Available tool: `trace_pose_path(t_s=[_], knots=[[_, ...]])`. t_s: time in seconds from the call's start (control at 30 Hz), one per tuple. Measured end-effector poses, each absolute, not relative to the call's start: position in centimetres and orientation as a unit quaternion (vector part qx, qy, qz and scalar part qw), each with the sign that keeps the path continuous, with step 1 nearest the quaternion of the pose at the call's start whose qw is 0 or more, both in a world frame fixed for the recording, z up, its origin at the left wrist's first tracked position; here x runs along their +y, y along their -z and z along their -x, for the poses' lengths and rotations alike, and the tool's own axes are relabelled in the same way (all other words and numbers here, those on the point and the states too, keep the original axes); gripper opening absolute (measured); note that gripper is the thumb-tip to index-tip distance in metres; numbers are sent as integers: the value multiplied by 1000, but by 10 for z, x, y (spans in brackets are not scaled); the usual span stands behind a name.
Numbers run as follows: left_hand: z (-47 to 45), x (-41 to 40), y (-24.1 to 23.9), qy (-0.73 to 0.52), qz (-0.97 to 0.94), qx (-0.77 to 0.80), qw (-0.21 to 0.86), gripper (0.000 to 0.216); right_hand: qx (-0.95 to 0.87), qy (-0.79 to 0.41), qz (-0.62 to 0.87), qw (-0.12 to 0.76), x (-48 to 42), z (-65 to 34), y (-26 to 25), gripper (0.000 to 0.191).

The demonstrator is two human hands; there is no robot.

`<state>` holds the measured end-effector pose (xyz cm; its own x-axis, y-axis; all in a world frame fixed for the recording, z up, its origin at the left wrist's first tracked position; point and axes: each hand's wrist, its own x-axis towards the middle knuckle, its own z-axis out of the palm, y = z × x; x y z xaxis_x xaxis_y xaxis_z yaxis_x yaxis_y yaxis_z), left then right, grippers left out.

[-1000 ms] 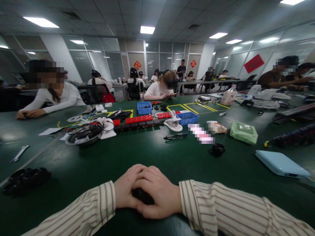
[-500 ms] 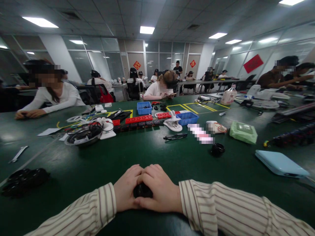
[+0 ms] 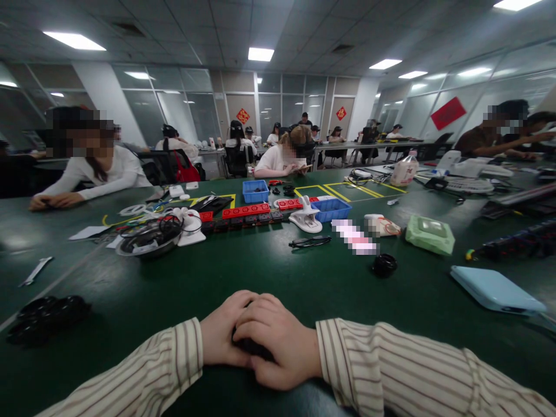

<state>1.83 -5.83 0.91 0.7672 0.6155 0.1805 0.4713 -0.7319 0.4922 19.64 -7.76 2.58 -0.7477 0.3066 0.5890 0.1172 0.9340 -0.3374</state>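
Note:
My left hand [image 3: 219,336] and my right hand [image 3: 282,341] rest together on the green table [image 3: 243,272] at its near edge. Both are closed around a small black object [image 3: 247,346], which shows only as a dark patch between the fingers. The right fingers lie over the left ones. Striped sleeves cover both forearms.
A black ring-shaped part [image 3: 384,264] and glasses [image 3: 309,241] lie ahead. A light blue flat case [image 3: 495,288] is at right, a green packet [image 3: 430,233] beyond it. Black parts [image 3: 46,315] lie at left, a cable-filled bowl [image 3: 150,237] and red power strips [image 3: 245,211] farther off. Other people sit around the tables.
My right fingers have closed further over the left hand, so less of the black object shows than half a second ago. Both hands stay in the same place.

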Motion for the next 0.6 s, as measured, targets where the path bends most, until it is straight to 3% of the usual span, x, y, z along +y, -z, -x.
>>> trace_pose_path(t_s=[0.23,0.4,0.6], knots=[[-23,-69,-10,-169,-916,346,115,65,-896,-125,274,328,-78,-195,-21,43],[-25,-69,-12,-157,-914,351,131,43,-907,-125,283,286,-78,-195,-22,32],[-22,-65,-14,-124,-923,322,171,40,-923,-133,199,301,-77,-196,-23,20]])
